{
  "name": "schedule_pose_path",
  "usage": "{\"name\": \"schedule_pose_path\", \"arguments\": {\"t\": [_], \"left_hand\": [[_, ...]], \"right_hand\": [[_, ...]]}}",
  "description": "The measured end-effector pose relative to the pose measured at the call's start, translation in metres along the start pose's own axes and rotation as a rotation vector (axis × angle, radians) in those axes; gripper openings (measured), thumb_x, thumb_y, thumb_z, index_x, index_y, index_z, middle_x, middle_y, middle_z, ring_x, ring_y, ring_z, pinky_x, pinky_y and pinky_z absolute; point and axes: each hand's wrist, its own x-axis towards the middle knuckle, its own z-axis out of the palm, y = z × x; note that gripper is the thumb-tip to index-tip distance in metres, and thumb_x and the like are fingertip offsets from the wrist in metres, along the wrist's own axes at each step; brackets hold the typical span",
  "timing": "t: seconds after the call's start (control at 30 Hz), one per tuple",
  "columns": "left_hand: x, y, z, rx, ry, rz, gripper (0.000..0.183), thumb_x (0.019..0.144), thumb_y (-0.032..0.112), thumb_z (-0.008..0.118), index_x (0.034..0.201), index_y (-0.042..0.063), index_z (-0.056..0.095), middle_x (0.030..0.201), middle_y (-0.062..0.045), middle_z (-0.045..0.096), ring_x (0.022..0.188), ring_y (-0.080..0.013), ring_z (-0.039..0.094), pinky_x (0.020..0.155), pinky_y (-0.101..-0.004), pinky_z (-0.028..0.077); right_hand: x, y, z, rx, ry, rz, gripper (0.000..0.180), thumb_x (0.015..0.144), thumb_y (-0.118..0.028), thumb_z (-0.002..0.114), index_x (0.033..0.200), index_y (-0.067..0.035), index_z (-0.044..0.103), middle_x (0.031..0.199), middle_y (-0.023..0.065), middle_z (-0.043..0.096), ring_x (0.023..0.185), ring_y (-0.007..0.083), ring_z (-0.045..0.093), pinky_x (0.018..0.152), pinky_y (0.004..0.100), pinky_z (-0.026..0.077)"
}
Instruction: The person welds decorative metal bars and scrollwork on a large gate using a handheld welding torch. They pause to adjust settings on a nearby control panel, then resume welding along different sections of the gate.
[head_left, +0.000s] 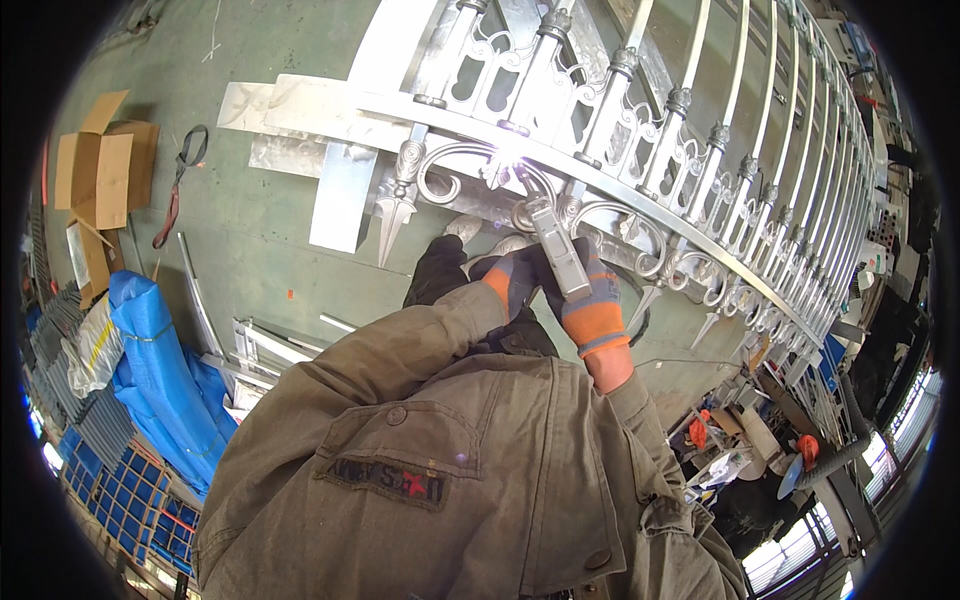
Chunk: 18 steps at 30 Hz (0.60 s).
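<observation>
My right hand, in a grey and orange work glove, grips a silver handheld welding torch. My left hand, gloved alike, is closed against the torch's left side, its fingertips partly hidden. A glaring white-violet arc burns at the torch tip, on a leaf-shaped ornament between metal scrolls. The glare washes out the joint. The scrolls sit along the near side of a curved metal rail, part of a large ornamental metal gate or fence panel. A spearhead finial points towards me.
Flat metal plates lie under the panel's left end. An open cardboard box, a strap and blue wrapped bundles are at left. A cluttered bench with an orange item stands at right. My shoes are below the rail.
</observation>
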Motion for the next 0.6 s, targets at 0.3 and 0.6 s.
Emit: {"name": "schedule_pose_path", "arguments": {"t": [0.3, 0.6], "left_hand": [[-0.007, 0.007, 0.003, 0.349, 0.043, -0.007, 0.044, 0.126, 0.023, 0.05, 0.163, 0.004, 0.066, 0.144, -0.006, 0.078, 0.126, -0.0145, 0.071, 0.106, -0.0287, 0.058], [0.0, -0.008, -0.016, 0.085, -0.019, 0.045, 0.033, 0.124, 0.015, 0.054, 0.152, 0.006, 0.07, 0.132, -0.005, 0.079, 0.114, -0.014, 0.073, 0.097, -0.0305, 0.06]], "right_hand": [[-0.001, 0.001, -0.002, -0.037, -0.012, -0.026, 0.081, 0.095, -0.022, 0.088, 0.163, 0.008, 0.055, 0.118, 0.0305, 0.082, 0.108, 0.0539, 0.078, 0.091, 0.0587, 0.062], [0.0, -0.003, -0.003, -0.013, -0.106, 0.072, 0.071, 0.098, -0.025, 0.086, 0.159, 0.002, 0.064, 0.138, 0.0289, 0.075, 0.112, 0.0513, 0.077, 0.096, 0.0578, 0.062]]}}
